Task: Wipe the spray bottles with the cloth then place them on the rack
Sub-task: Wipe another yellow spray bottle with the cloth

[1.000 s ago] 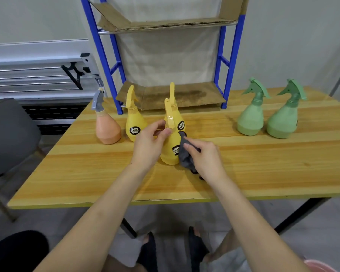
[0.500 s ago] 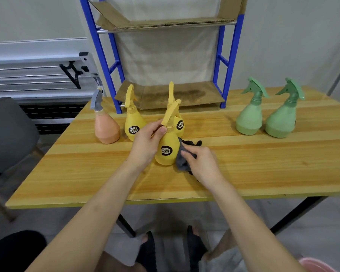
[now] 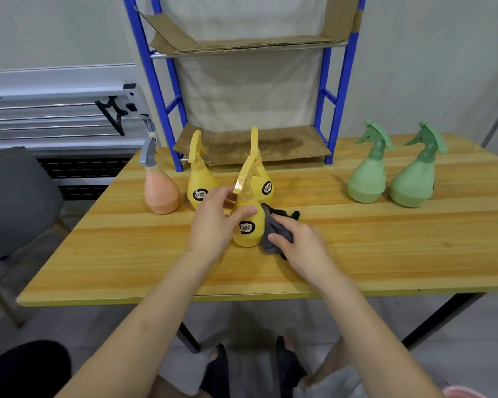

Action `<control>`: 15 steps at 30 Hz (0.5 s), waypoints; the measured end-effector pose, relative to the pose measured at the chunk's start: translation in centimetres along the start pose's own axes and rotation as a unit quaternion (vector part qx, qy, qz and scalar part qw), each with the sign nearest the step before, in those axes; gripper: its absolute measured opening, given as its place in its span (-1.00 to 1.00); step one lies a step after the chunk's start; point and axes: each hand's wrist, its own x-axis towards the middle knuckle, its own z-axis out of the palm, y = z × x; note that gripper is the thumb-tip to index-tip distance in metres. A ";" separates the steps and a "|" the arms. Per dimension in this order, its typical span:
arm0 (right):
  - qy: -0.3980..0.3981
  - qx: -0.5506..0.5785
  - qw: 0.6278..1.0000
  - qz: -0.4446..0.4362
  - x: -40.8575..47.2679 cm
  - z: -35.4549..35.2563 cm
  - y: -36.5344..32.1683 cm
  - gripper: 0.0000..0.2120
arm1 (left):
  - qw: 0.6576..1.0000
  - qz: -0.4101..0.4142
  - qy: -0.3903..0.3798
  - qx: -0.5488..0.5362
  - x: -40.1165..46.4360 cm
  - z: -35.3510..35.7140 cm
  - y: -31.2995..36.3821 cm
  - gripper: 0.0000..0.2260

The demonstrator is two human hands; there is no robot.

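Nearest yellow plastic spray bottle (image 3: 247, 222) stands upright on the yellow wooden desk (image 3: 127, 248). Left hand (image 3: 216, 222) holds a curled grip round its body; right hand (image 3: 296, 242) presses a bunched grey cloth (image 3: 272, 234) against its side.

Risk: a hard wipe tips it into the two yellow bottles (image 3: 200, 183) just behind it. Beyond those, blue metal rack (image 3: 339, 90).

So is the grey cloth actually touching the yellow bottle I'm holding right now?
Touching. The head view shows the grey cloth, held in the right hand, pressed against the front yellow bottle, with no gap between them.
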 end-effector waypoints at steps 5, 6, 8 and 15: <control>0.054 0.067 0.996 0.020 0.8 0.6 -0.5 -0.70 | 0.999 0.003 -0.009 0.052 0.7 -0.6 0.3 -0.63; 0.063 0.100 0.993 0.023 1.0 0.6 -0.7 -0.69 | 0.998 0.003 -0.015 0.053 0.7 -0.8 0.3 -0.64; 0.087 0.178 0.980 0.025 1.3 0.5 -1.5 -0.69 | 0.998 -0.003 -0.025 0.054 0.8 -1.0 0.3 -0.63; 0.057 0.210 0.976 0.011 2.0 1.2 -3.6 -0.67 | 0.999 -0.003 -0.032 -0.017 0.1 -0.7 -0.1 -0.69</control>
